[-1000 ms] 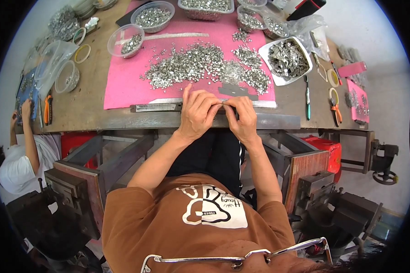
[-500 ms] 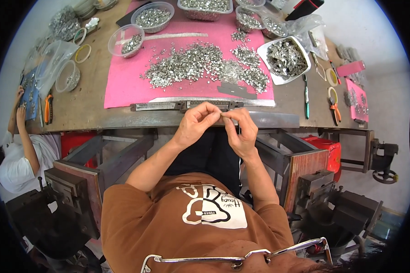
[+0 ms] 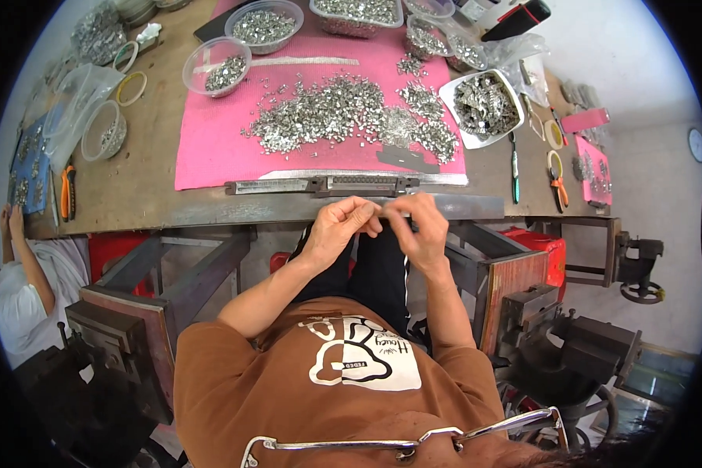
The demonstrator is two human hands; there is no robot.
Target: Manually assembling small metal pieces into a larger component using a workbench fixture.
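Note:
My left hand (image 3: 341, 232) and my right hand (image 3: 420, 226) meet just in front of the table's near edge. Thumb and fingers are pinched together on both, with the fingertips nearly touching. Whatever lies between them is too small to make out. Just beyond them a dark metal jig strip (image 3: 324, 186) lies along the front of a pink mat (image 3: 210, 156). A wide heap of small silvery metal pieces (image 3: 320, 113) spreads over the mat. Beside it lie a little pile of thin pins (image 3: 398, 125) and a flat dark grey strip (image 3: 407, 159).
Clear tubs of metal pieces (image 3: 264, 27) line the back. A white square dish (image 3: 483, 108) holds more on the right. Orange-handled pliers (image 3: 557, 181) and a green-handled tool (image 3: 515, 168) lie right; other pliers (image 3: 69, 191) left. A co-worker's hands (image 3: 12, 222) are at far left.
My fingertips have shifted, and my right hand has turned and closed in slightly. The view has tilted a little. The co-worker's hands have drawn closer to the table edge.

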